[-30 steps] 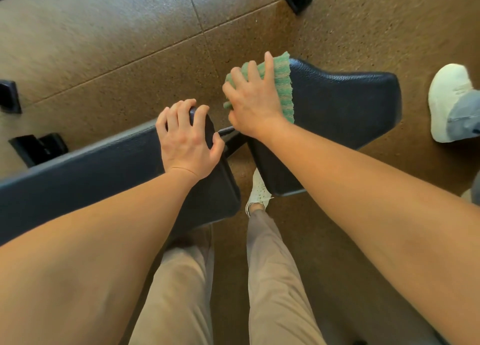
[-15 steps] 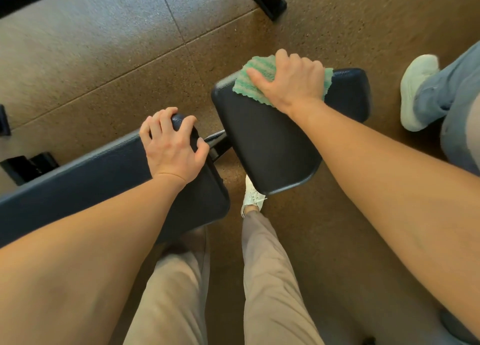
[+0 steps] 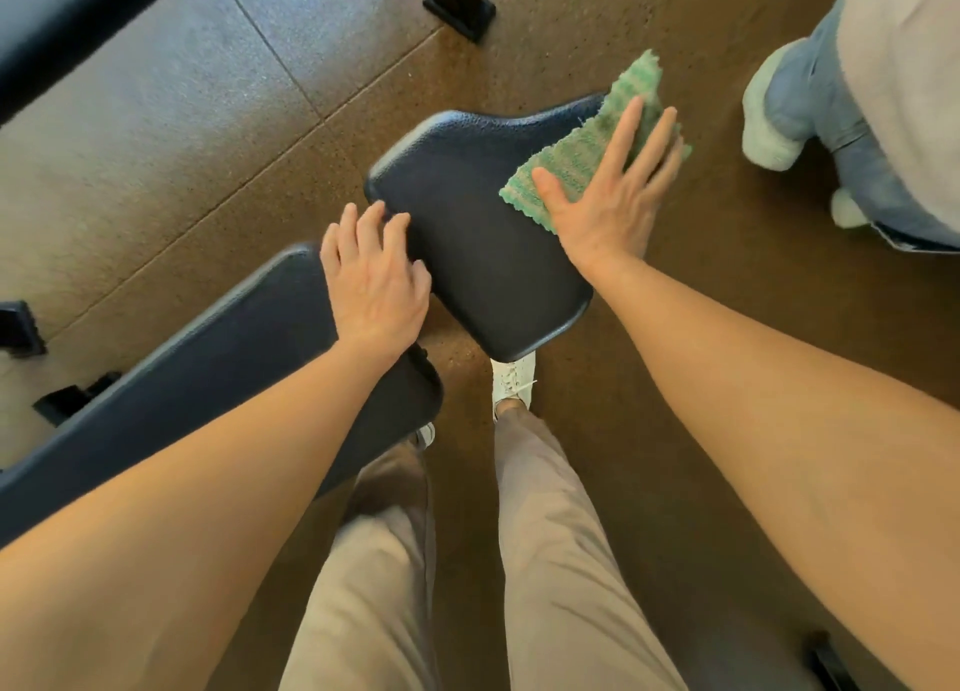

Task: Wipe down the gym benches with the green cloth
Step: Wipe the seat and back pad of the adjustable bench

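My right hand (image 3: 608,199), fingers flat, presses the green cloth (image 3: 582,152) on the far right corner of the seat pad (image 3: 467,222). My left hand (image 3: 374,279) rests relaxed at its left edge. Mid-wipe; next I should sweep the bare middle.

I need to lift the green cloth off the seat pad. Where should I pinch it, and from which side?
Probably the far corner of the green cloth, from the far side: it overhangs the seat pad beyond the right hand, so both faces are free to pinch. The rest lies flat under the palm.
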